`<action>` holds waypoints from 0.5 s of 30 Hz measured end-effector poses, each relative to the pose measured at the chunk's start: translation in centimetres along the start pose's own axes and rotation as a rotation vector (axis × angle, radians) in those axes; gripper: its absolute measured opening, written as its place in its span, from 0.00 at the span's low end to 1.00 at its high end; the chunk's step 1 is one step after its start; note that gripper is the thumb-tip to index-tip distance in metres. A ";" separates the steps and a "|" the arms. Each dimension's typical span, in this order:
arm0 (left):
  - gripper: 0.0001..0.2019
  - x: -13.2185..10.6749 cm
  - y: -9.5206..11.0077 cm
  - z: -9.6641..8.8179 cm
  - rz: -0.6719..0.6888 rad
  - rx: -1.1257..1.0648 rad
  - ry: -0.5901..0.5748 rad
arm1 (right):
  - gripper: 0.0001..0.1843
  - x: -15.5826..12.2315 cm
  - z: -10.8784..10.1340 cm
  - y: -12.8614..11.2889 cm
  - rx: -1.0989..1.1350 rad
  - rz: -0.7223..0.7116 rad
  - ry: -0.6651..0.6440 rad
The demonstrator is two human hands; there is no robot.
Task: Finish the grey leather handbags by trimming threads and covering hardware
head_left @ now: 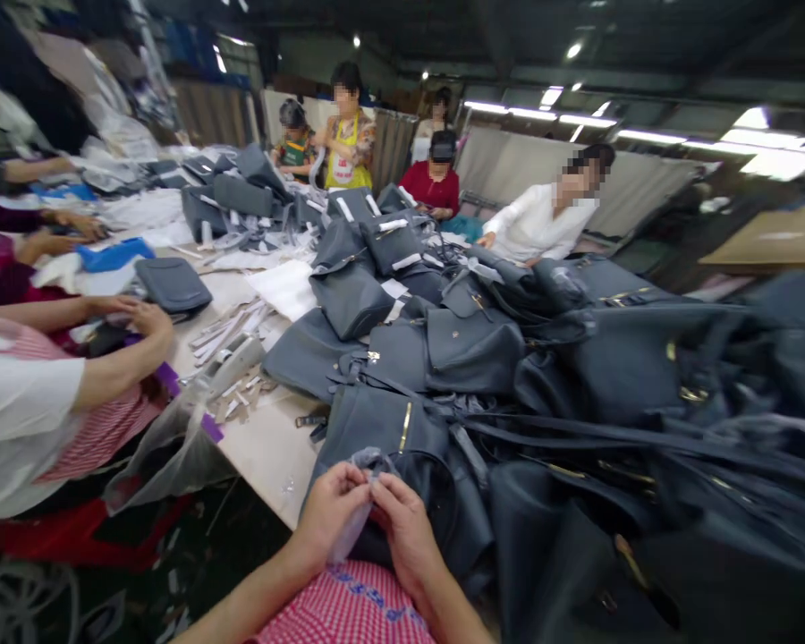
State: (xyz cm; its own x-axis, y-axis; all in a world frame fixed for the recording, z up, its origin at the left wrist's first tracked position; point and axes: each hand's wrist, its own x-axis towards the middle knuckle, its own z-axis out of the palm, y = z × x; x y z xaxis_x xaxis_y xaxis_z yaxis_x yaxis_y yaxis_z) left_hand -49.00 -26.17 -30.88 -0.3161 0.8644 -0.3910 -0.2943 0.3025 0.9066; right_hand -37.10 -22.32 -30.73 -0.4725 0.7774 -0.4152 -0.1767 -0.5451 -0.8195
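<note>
At the table's near edge my left hand (335,505) and my right hand (401,514) meet, thumbs and fingers pinched together. Between them is a piece of thin clear plastic wrap (374,460), part of which hangs down below my left hand. What lies under the plastic at the fingertips is hidden. Right behind my hands rests a dark blue-grey handbag (385,420) with a gold zipper and a looped strap. Its lower part is covered by my hands.
More dark bags (470,349) are heaped over the middle and right of the table. Paper strips (232,331) and cardboard scraps (245,394) lie left of them. A co-worker's hands (134,313) are at the left, near a dark flap bag (173,284). Other people stand behind the heap.
</note>
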 end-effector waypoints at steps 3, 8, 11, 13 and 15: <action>0.17 0.0 0.5 0.1 -0.172 -0.169 -0.075 | 0.19 0.3 0.4 -0.1 0.051 -0.046 0.017; 0.16 0.3 1.9 0.6 -0.388 -0.265 -0.062 | 0.21 0.5 0.0 -1.8 0.009 -0.075 -0.034; 0.09 0.2 2.7 1.3 -0.431 -0.260 0.012 | 0.31 -1.8 -2.2 -3.3 -0.021 -0.034 -0.075; 0.06 0.2 2.8 1.6 -0.466 -0.252 0.081 | 0.32 -4.7 -5.1 -3.8 -0.032 0.001 -0.046; 0.09 0.7 2.5 1.6 -0.533 -0.227 0.147 | 0.30 -8.4 -9.3 -3.6 -0.048 0.025 0.080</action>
State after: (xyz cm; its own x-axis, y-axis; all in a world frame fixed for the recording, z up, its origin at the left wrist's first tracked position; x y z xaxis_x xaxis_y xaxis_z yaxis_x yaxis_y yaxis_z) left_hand -48.46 -24.16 -28.64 -0.1887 0.5473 -0.8154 -0.6271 0.5718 0.5289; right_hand -24.48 -23.93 -27.94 -0.4057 0.7872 -0.4645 -0.1228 -0.5505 -0.8257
